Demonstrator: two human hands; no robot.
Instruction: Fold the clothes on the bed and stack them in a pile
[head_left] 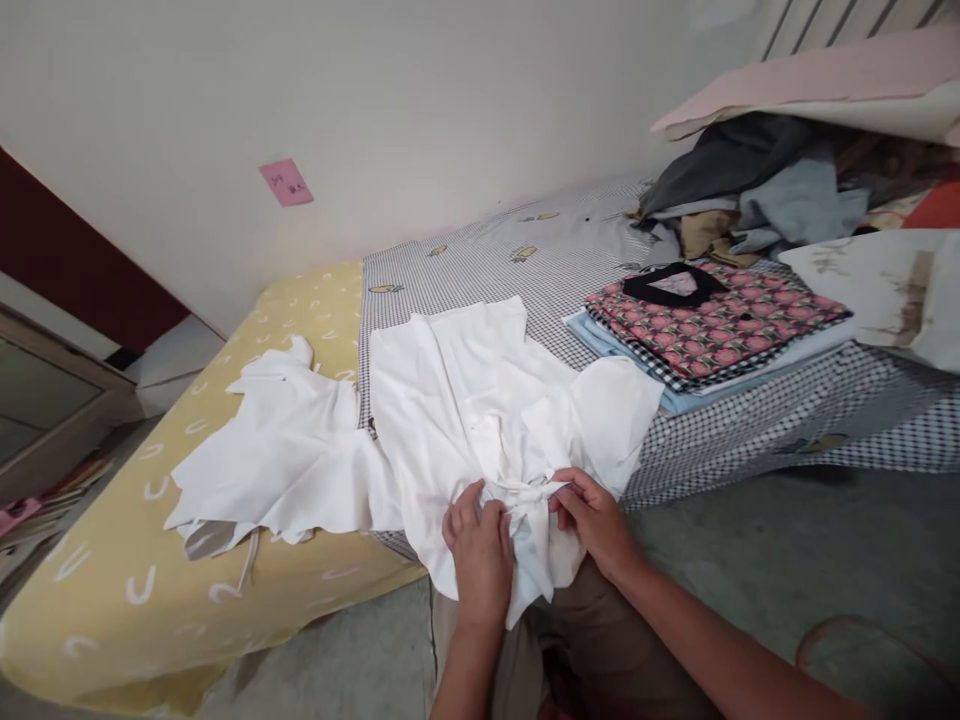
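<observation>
A white garment, seemingly a shirt [450, 400], lies spread over the bed's front edge and hangs down toward my knees. My right hand [592, 515] is closed, pinching a narrow, twisted band of its fabric between thumb and fingers. Just to the left, my left hand [481, 545] has its fingers bent onto the same garment, gripping cloth at the other end of that band. Loose white flaps hang between the two hands. Another white garment [277, 460] lies rumpled to the left, its edge meeting the shirt.
Folded clothes, topped by a pink floral garment [720, 325] with a black collar, are stacked at right. Behind them is a heap of dark and grey clothes [750, 180]. A yellow sheet [120, 560] and a checked sheet [465, 270] cover the bed, against a wall.
</observation>
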